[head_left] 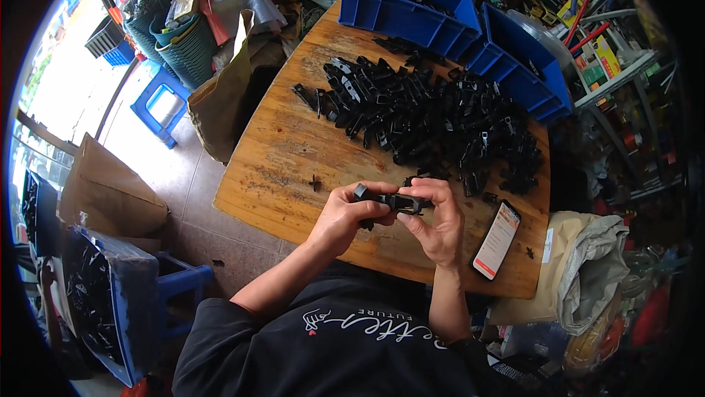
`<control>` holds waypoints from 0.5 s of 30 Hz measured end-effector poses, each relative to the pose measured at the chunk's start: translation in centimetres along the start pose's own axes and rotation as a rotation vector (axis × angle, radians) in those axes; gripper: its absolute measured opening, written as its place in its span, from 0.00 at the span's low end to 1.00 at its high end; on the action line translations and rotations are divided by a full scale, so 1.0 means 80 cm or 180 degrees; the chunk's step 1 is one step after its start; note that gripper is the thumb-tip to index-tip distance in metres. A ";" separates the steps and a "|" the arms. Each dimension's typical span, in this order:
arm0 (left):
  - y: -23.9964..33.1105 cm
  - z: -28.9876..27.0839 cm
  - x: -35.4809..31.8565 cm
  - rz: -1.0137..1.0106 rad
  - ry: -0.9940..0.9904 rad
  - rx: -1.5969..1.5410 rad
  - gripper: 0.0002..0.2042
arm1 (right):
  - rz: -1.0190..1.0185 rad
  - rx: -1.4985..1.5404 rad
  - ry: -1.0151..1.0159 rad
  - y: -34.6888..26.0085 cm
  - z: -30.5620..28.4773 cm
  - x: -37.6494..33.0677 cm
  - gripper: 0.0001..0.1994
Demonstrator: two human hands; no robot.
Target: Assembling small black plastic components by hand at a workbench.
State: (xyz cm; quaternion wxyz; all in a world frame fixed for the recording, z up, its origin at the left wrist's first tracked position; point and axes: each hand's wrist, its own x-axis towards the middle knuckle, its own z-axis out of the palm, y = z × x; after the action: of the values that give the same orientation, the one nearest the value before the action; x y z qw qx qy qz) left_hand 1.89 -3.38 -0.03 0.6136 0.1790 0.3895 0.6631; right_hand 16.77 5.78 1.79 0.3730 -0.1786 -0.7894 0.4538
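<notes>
Close to the table's near edge, both my hands hold one black plastic part (400,203) with prongs or a slot at its right end. My left hand (351,210) grips its left side between thumb and fingers. On its right end, the thumb and fingertips of my right hand (438,224) pinch it. What the part belongs to I cannot make out. Just beyond my hands lies a large heap of similar black plastic parts (433,114), a few with silvery pieces on them.
The wooden table (272,154) bears a lit phone (496,240) at right. Two blue bins, a left one (404,19) and a right one (525,66), stand along its far side. A paper sack (224,99) and a blue stool (160,103) are at left; another sack (580,268) is at right.
</notes>
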 end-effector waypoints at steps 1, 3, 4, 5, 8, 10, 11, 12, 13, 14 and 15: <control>0.000 0.001 0.000 0.0048 -0.0028 0.0091 0.16 | 0.0095 0.0180 0.0072 0.001 0.000 -0.001 0.16; 0.001 0.004 0.001 0.0107 -0.0004 0.0163 0.15 | 0.0013 0.0054 -0.0015 0.007 -0.003 -0.002 0.16; 0.000 0.005 0.000 0.0171 0.0034 0.0232 0.14 | -0.0069 -0.0063 -0.0115 0.009 -0.003 -0.003 0.16; -0.002 0.006 0.000 0.0162 0.0031 0.0238 0.14 | -0.0064 -0.0061 -0.0105 0.009 -0.002 -0.003 0.16; -0.006 0.005 -0.001 0.0273 0.0227 0.0331 0.12 | -0.0242 -0.0402 -0.0086 0.006 0.005 -0.004 0.16; -0.001 0.002 -0.007 0.0356 0.0397 0.0341 0.11 | 0.0554 0.0500 0.0158 -0.005 0.015 -0.012 0.18; 0.004 0.003 -0.008 0.0403 0.0373 0.0449 0.12 | 0.0819 0.1122 0.0193 0.004 0.018 -0.020 0.20; 0.005 0.003 -0.008 0.0349 0.0350 0.0497 0.12 | 0.1226 0.1348 0.0103 0.002 0.017 -0.026 0.19; 0.007 0.001 -0.009 0.0303 0.0337 0.0556 0.12 | 0.1624 0.1591 0.0007 0.001 0.018 -0.031 0.18; 0.006 0.000 -0.009 0.0288 0.0313 0.0567 0.12 | 0.1660 0.1690 0.0114 0.005 0.024 -0.036 0.16; 0.003 -0.003 -0.008 0.0154 0.0228 0.0225 0.11 | 0.1659 0.1687 0.0145 0.008 0.027 -0.039 0.16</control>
State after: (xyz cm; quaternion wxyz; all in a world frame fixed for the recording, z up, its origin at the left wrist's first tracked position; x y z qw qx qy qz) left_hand 1.68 -4.06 0.20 0.5763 0.1862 0.4300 0.6696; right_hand 17.17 2.91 -0.77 0.2957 -0.2808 -0.5640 0.7181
